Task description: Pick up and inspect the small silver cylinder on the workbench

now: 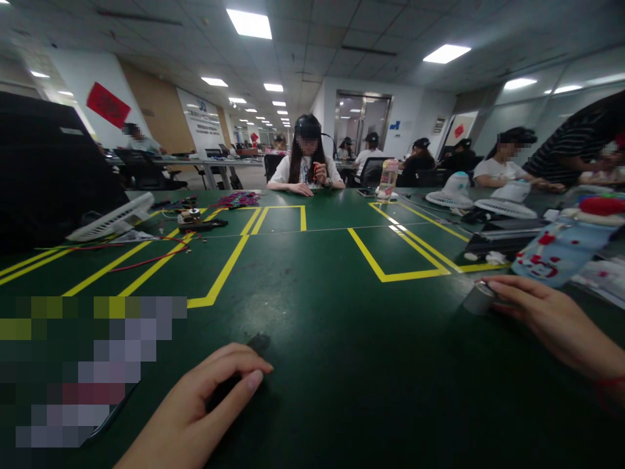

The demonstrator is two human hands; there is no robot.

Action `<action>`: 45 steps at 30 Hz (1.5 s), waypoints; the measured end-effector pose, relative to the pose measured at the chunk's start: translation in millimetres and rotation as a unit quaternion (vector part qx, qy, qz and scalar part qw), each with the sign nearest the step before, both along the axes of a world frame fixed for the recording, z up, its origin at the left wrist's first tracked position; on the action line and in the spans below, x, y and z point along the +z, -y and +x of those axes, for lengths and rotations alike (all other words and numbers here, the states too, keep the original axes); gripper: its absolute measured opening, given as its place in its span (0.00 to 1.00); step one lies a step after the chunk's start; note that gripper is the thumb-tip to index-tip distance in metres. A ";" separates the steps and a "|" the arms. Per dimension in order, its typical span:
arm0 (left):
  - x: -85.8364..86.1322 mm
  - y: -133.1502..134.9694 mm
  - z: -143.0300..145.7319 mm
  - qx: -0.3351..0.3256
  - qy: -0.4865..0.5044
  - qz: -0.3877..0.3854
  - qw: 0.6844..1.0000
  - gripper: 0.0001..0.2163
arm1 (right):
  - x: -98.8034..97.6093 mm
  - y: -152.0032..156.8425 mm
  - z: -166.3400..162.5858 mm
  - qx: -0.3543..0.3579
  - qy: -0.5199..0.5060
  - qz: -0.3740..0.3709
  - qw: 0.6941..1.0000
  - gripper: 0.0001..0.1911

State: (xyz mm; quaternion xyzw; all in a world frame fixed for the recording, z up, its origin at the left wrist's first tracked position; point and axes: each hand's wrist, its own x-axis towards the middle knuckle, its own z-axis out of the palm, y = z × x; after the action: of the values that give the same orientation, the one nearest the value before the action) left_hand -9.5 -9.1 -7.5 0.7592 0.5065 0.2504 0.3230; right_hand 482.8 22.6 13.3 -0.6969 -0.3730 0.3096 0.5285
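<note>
My left hand (205,397) rests low over the green table, its fingers curled and the thumb drawn up close to the index fingertip. Just beyond those fingertips shows a small dark patch (258,341); whether it is an object or a mark, and whether the fingers pinch anything, I cannot make out. On the right, my right hand (547,312) grips a short grey cylinder (478,298) with a shiny rim, thumb and fingers at its right side. The cylinder is close to the tabletop, beside a light blue bottle (561,244) with a red top.
Yellow tape lines (415,273) mark the green table (312,312). Wires, a small motor-like part (190,218) and a white fan (114,215) lie at the far left. White fans (454,192) and a clear bottle (387,179) stand far right. A person (307,156) sits opposite.
</note>
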 end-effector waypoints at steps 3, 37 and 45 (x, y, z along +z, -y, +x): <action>-0.1 -0.1 0.0 0.001 0.002 0.001 1.000 0.10 | 0.6 1.4 -2.0 0.009 0.006 -0.001 1.000 0.18; 14.0 2.2 13.8 0.031 0.022 0.032 0.999 0.09 | -7.6 19.9 -186.6 0.403 0.244 0.174 0.865 0.13; 18.4 0.2 28.7 0.054 0.018 0.031 0.998 0.09 | -21.5 17.9 -223.5 0.483 0.153 0.127 0.853 0.29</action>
State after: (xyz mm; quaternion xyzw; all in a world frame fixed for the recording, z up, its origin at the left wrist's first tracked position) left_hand 19.3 -9.3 10.8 0.7357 0.5330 0.2967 0.2943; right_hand 259.4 4.7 -8.2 -0.3944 -0.7750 0.3651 0.3324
